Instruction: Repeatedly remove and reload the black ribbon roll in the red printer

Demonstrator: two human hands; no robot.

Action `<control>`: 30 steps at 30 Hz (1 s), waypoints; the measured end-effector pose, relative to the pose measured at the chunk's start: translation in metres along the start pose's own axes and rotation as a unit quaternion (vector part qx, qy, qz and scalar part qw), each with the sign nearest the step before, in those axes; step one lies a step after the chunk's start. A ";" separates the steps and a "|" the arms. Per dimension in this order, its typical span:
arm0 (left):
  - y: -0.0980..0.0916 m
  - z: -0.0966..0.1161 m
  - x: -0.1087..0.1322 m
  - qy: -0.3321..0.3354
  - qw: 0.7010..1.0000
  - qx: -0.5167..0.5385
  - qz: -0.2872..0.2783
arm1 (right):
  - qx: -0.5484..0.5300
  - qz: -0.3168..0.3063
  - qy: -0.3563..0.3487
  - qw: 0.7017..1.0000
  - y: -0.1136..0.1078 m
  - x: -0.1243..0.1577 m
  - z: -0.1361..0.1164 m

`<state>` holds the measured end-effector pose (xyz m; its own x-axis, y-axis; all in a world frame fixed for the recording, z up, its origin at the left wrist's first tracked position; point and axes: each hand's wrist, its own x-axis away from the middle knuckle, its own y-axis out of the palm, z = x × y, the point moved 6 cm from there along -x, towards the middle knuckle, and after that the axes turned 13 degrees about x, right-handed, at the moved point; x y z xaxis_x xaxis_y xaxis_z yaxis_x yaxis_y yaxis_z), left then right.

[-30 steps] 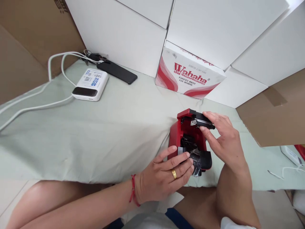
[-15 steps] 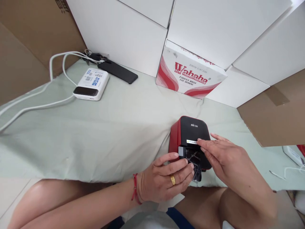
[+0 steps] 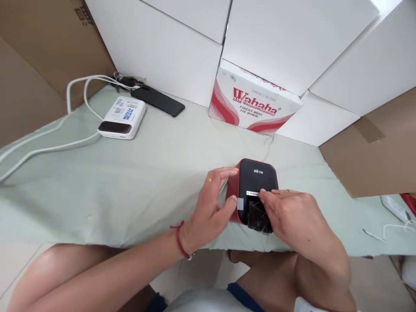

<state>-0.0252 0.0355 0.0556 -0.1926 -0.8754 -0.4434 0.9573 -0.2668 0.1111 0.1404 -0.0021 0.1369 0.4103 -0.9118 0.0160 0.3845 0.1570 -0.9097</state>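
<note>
A small red-and-black device (image 3: 257, 178) with a white logo stands near the front edge of the cloth-covered table. At its left side is my left hand (image 3: 211, 203), thumb and forefinger wide apart, with the fingertips at the red wall and by a small grey tape piece (image 3: 240, 204). My right hand (image 3: 292, 212) lies over the device's front right part, fingers bent and pressed together at the end of a white warning label (image 3: 251, 193). Below them, shiny dark plastic film (image 3: 258, 216) covers the front. What the right fingertips pinch is hidden.
Behind stands a red-and-white water carton (image 3: 253, 102) against stacked white boxes (image 3: 266, 39). At the left lie a white box-shaped gadget (image 3: 122, 117) with cables and a black phone (image 3: 159, 100). Brown cardboard (image 3: 373, 147) closes off the right, with another white cable (image 3: 386, 229) nearby.
My left hand has moved from the film at the front up to the device's left side, its fingers spreading. The film hangs flatter. The right hand stays at the label.
</note>
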 end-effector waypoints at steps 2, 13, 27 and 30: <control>0.001 -0.013 -0.006 -0.082 0.995 0.064 -0.007 | -0.001 -0.037 0.008 0.999 0.002 -0.001 0.000; 0.023 -0.040 -0.016 -0.128 0.965 0.205 -0.100 | -0.086 -0.054 0.081 0.992 0.012 -0.002 0.020; 0.018 -0.055 -0.006 -0.234 0.918 0.301 -0.106 | -0.242 -0.044 -0.090 0.965 -0.012 0.024 0.004; 0.020 -0.056 -0.006 -0.251 0.905 0.328 -0.103 | -0.247 -0.052 -0.084 0.964 -0.010 0.024 0.005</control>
<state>0.0070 0.0576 0.0106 -0.5831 -0.8091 -0.0729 0.5884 -0.4825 0.6488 0.1501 -0.0238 0.1484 0.5340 -0.8326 0.1471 0.0076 -0.1693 -0.9855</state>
